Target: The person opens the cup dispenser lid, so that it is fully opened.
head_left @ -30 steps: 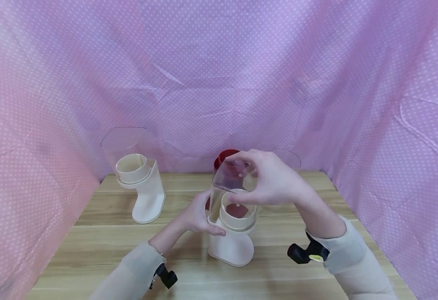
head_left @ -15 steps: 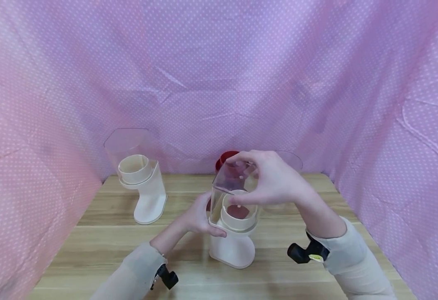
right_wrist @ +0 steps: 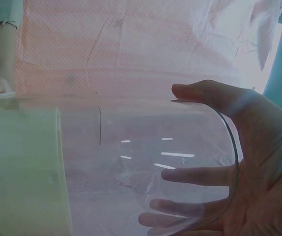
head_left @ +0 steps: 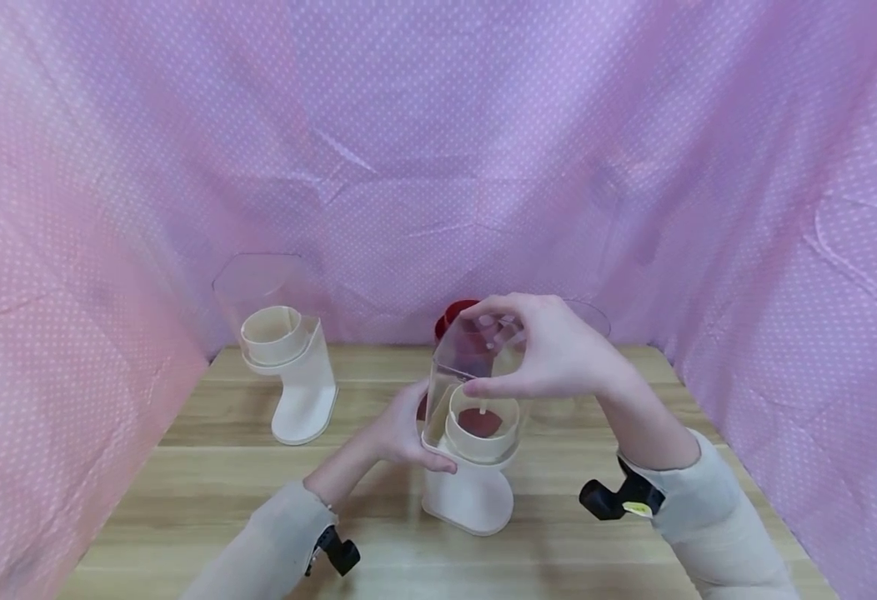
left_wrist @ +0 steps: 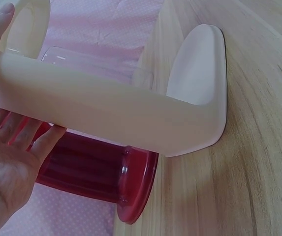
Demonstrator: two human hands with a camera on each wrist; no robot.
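A white dispenser stand (head_left: 468, 500) is upright near the table's middle, with a cream ring (head_left: 483, 448) at its top. My left hand (head_left: 401, 429) grips the stand's upper part, thumb in front and fingers behind its column, as the left wrist view shows. A clear plastic canister (right_wrist: 131, 147) surrounds the ring, its lower end at the stand's top. My right hand (head_left: 554, 346) holds this canister by its upper rim, thumb on one side and fingers spread along the other. The exact seating of its lower end is hard to tell.
At the left stands a similar white dispenser (head_left: 303, 400) with a clear canister above it. A red dispenser (left_wrist: 86, 162) is behind the held stand, and another clear canister (head_left: 592, 317) is at back right. A pink dotted cloth (head_left: 408, 108) encloses the wooden table (head_left: 206, 492).
My right hand and the canister's rim have risen slightly. The left hand keeps its grip, and the stand stays in place. The head view has shifted a little.
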